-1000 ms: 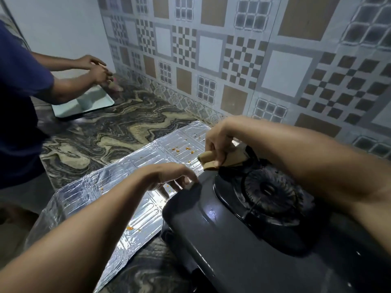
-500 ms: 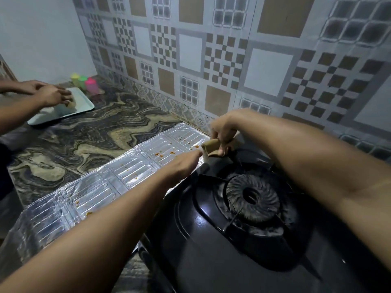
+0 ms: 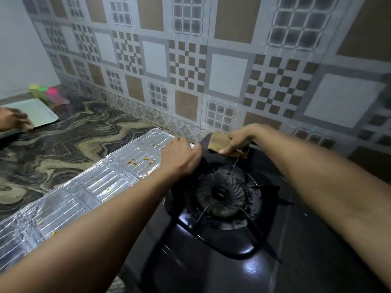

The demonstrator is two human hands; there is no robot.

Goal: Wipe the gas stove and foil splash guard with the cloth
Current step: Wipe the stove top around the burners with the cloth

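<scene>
The black gas stove [image 3: 211,271] fills the lower right, with its round burner [image 3: 220,193] in the middle. My right hand [image 3: 239,140] grips a folded tan cloth [image 3: 218,140] at the stove's back edge. My left hand [image 3: 182,157] is curled around a black prong of the pan support [image 3: 204,142] at the back left corner, right next to the cloth. The foil splash guard [image 3: 101,185] lies flat on the counter to the left of the stove, dotted with orange spots.
The marbled counter [image 3: 74,136] runs left to a pale tray [image 3: 42,113], where another person's hand [image 3: 12,119] works. Coloured containers [image 3: 46,93] stand in the far left corner. The patterned tiled wall [image 3: 211,60] rises close behind the stove.
My left hand has moved from the foil's edge onto the stove's back left corner and closed there. My right hand has kept the cloth at the back edge. The view has shifted right.
</scene>
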